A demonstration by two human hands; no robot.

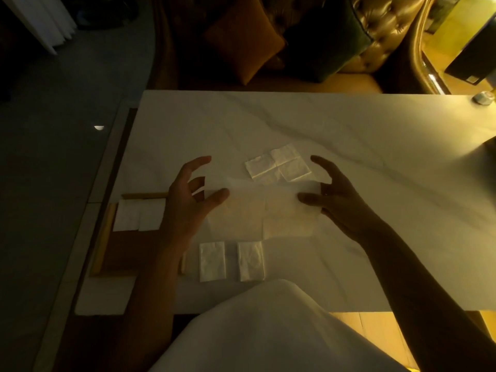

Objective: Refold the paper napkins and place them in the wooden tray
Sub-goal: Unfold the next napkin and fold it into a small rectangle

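Head view, grip: left hand (192,196) and right hand (334,196) are both released, fingers spread and loosely curved, grasping nothing. They flank the spread napkin, one at each side edge. Whether any fingertip touches the paper I cannot tell.
Task's thing: spread napkin (263,213) lies opened out and flat at the middle of the frame, between the two hands.
Step in hand: by the look of it, the start of a refold of this sheet, with no fold made yet.
Next move: likely a pinch on one edge, carried over to the opposite edge along the old creases, then pressed flat. The paper is thin, so it calls for a light touch or it may slide or tear.
Other napkins: creased napkin (279,166) lies partly opened, just above the spread one. A folded pair (212,261) lies side by side at lower middle, outside the tray. A tray pair (139,214) lies in the tray's upper part.
Wooden tray (103,237): at the left of the frame on the tabletop's left edge, partly hidden by the left forearm.
Tabletop (295,124): pale, smooth, marble-veined.
Room: dim, warm light. A tufted sofa (386,30) with cushions (241,41) runs across the top of the frame, and a pale garment (255,331) fills the bottom.
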